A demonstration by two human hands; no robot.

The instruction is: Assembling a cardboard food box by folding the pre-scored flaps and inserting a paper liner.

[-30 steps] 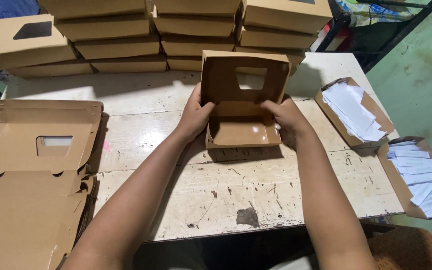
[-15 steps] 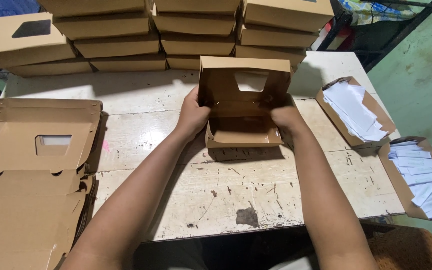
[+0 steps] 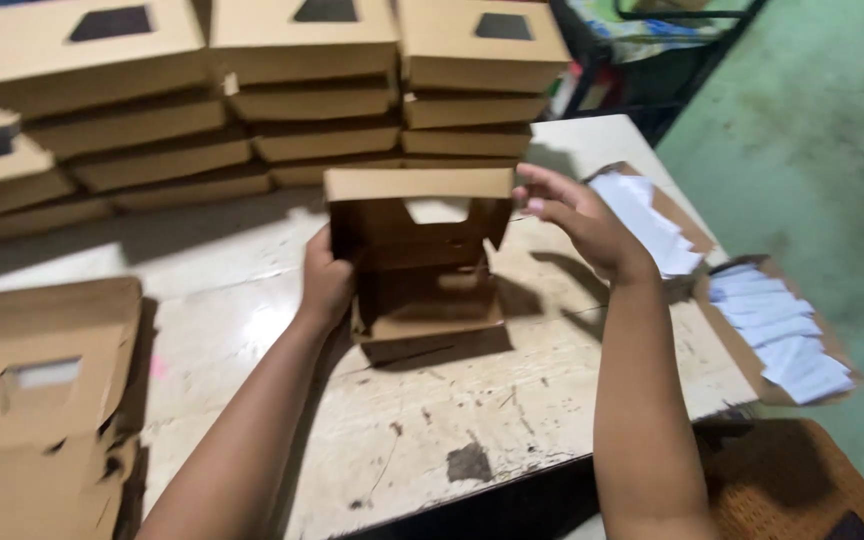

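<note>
the box (image 3: 420,262) stands near the middle of the table (image 3: 512,400), its windowed lid raised upright. the left hand (image 3: 326,284) grips the box's left wall, fingers wrapped round it. the right hand (image 3: 580,218) hovers open just off the lid's upper right corner, fingers spread, not gripping. finished boxes (image 3: 252,90) are stacked along the far edge, flat blanks (image 3: 37,400) lie at the left edge, and trays of white slips (image 3: 782,335) sit at the right edge.

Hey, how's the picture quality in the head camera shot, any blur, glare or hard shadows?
Head view: the right hand looks slightly motion-blurred; the open box casts a dark shadow onto the worn table; its inside is dim; the white paper slips look bright, nearly washed out; the finished stacks are reasonably sharp.
</note>
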